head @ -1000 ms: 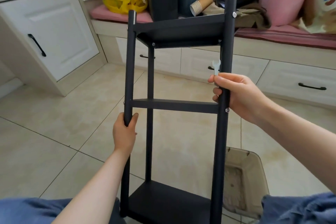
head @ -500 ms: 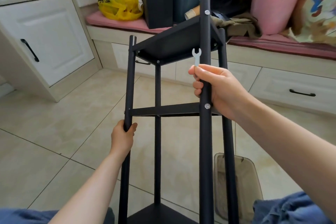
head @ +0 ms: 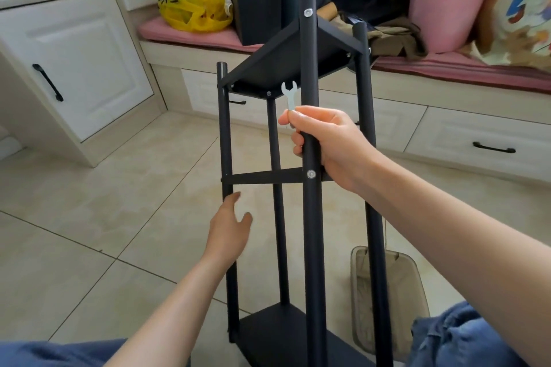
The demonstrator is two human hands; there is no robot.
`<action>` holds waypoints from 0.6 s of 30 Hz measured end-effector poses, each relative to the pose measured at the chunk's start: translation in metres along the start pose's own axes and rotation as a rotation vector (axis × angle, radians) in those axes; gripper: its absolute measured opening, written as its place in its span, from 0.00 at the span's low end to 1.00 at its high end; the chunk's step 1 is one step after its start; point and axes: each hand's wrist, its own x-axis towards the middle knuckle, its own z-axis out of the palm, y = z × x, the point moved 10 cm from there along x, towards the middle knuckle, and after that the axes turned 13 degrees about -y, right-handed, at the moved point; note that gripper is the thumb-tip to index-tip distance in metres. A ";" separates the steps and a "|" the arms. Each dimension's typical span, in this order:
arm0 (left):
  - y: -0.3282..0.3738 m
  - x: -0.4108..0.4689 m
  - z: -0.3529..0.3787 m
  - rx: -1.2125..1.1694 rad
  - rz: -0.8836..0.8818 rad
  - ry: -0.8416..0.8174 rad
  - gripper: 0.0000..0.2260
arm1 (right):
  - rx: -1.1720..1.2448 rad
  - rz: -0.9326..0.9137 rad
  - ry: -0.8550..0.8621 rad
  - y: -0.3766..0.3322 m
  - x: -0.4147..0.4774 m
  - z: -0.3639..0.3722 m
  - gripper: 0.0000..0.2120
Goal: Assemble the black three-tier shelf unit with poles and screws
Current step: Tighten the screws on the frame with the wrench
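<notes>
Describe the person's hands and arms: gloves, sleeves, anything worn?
Left hand and right hand are bare, with no gloves, rings or watch showing. Left forearm and right forearm are uncovered to the frame edge, and no sleeves are in view. Blue denim-like trousers show at the bottom corners.

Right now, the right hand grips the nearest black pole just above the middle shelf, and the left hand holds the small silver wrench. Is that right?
Not quite. In the head view the small silver wrench is in the right hand, which also grips the nearest black pole just above the middle shelf. The left hand is open and holds nothing.
</notes>
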 end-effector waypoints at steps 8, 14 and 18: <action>0.081 -0.041 0.052 -0.560 0.093 -0.290 0.17 | -0.073 -0.033 0.074 -0.001 0.007 -0.006 0.09; 0.094 -0.071 0.068 -0.528 0.186 -0.204 0.13 | -0.119 -0.095 0.110 -0.006 0.012 -0.008 0.10; 0.096 -0.074 0.060 -0.539 0.265 -0.116 0.09 | -0.131 -0.119 0.114 -0.006 0.017 -0.006 0.10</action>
